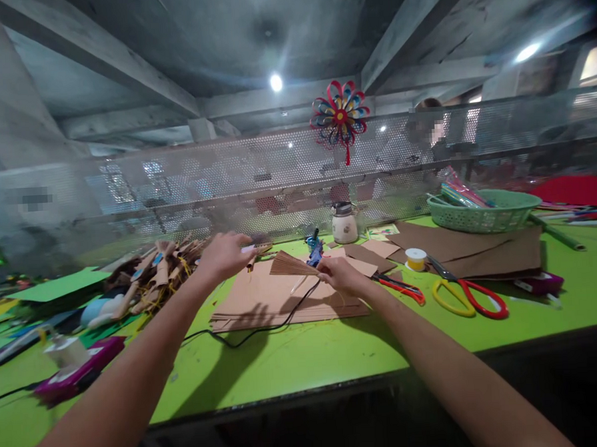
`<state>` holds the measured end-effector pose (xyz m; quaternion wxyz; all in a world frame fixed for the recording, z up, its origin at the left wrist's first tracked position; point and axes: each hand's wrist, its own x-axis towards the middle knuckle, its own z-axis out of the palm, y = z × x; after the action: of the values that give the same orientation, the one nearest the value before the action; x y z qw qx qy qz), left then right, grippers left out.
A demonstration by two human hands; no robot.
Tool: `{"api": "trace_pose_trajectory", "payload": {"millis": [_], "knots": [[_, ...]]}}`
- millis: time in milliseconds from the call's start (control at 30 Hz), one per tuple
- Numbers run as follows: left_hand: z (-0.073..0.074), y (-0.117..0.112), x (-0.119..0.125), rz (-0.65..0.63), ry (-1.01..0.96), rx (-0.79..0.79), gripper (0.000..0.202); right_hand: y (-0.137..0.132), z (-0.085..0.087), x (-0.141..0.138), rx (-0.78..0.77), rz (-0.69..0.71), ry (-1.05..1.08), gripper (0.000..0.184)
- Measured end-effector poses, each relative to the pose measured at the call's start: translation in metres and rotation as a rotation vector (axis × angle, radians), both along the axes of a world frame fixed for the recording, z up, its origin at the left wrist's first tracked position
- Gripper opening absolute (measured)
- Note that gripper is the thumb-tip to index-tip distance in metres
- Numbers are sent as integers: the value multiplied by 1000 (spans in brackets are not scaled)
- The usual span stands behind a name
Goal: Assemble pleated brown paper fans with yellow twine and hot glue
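Note:
My right hand (338,275) pinches the narrow end of a pleated brown paper fan (291,264), held over a stack of brown cardboard sheets (247,299). My left hand (225,255) is raised to the left of the fan, fingers stretched forward and apart. Something small and white shows by its fingertips; I cannot make out whether it is touched. Just behind the fan stands a blue glue gun (314,248), partly hidden. A black cable (269,330) runs across the sheets below the fan.
Big red-and-yellow-handled scissors (470,298), smaller red-handled scissors (407,288) and a yellow ribbon spool (415,259) lie right. Behind are a white jar (344,222) and a green basket (488,213). Left are bundled paper rolls (156,274) and a purple power strip (81,371).

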<state>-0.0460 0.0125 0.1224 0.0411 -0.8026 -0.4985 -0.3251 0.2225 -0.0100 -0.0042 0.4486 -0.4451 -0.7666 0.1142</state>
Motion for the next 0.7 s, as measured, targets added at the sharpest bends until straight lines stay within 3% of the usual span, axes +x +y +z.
{"api": "trace_pose_trajectory", "payload": {"millis": [67,133,200,333,400,567,700], "knots": [[-1,-11,20,-182,177,114,35,-3,0,-4,9,22,-22,6],[-8,-22,46,-377,412,124,42,-7,3,-8,15,48,-35,7],[-19,-28,70,-457,605,116,36,-12,6,-10,22,76,-39,8],[-37,-29,87,-382,800,-11,15,-20,14,-12,18,119,-2,6],[-39,-28,84,-358,805,-20,18,-21,16,-14,-4,144,41,5],[-28,-30,74,-342,775,-51,25,-20,14,-18,-167,279,192,18],[-14,-25,64,-341,682,-208,26,-20,19,-9,-322,369,285,28]]}}
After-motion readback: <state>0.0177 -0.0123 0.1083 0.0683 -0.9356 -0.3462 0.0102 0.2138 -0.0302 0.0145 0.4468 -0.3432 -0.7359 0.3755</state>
